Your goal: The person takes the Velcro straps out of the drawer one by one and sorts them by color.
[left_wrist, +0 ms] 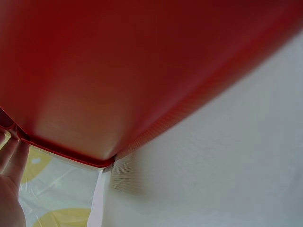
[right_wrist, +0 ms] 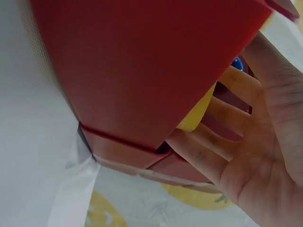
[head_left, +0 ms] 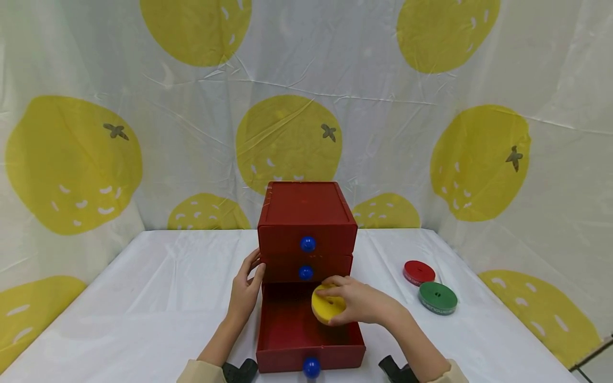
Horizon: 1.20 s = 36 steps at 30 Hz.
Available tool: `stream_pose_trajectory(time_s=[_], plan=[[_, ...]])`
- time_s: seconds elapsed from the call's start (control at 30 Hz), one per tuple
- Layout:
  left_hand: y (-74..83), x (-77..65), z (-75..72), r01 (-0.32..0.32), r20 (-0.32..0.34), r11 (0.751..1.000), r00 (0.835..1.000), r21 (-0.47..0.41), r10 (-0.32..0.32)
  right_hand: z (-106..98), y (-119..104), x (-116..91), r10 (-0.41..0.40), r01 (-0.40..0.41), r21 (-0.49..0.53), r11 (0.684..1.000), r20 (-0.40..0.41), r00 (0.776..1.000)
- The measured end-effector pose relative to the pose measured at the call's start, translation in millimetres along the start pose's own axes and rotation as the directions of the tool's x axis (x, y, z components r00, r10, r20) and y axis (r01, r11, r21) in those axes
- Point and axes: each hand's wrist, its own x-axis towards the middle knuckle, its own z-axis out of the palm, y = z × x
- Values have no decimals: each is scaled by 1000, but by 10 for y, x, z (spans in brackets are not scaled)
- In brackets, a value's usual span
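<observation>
A red cabinet of stacked drawers (head_left: pixel 304 202) stands in the middle of the table, each drawer with a round blue knob. Its bottom drawer (head_left: pixel 287 332) is pulled out towards me, while the two above are closed. Over that drawer's right part, my right hand (head_left: pixel 366 303) grips a yellow disc-shaped roll (head_left: pixel 323 311) between thumb and fingers. In the right wrist view, the drawer wall partly hides the yellow roll (right_wrist: pixel 196 116). My left hand (head_left: pixel 244 295) rests its fingers against the cabinet's left side, near the middle drawer.
To the right on the white-covered table (head_left: pixel 191 266) lie a red roll (head_left: pixel 419 272) and a green roll (head_left: pixel 438 297), close together. Behind hangs a white cloth with yellow lemons (head_left: pixel 289 141). Black wrist devices (head_left: pixel 239 371) show at the lower edge.
</observation>
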Motion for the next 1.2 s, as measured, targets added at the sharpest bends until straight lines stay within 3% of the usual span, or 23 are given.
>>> stream_pose_trajectory(time_s=[0.23, 0.57, 1.2], plan=[[25, 4, -5, 1, -6, 1000, 1000, 10, -1, -12, -5, -2, 3, -3, -5, 1000, -2, 1000], [365, -59, -29, 30, 0, 999, 1000, 35, -30, -39, -7, -12, 16, -16, 14, 1000, 1, 1000], [350, -66, -28, 29, 8, 999, 1000, 29, -29, -88, 30, -53, 35, -35, 49, 998, -10, 999]])
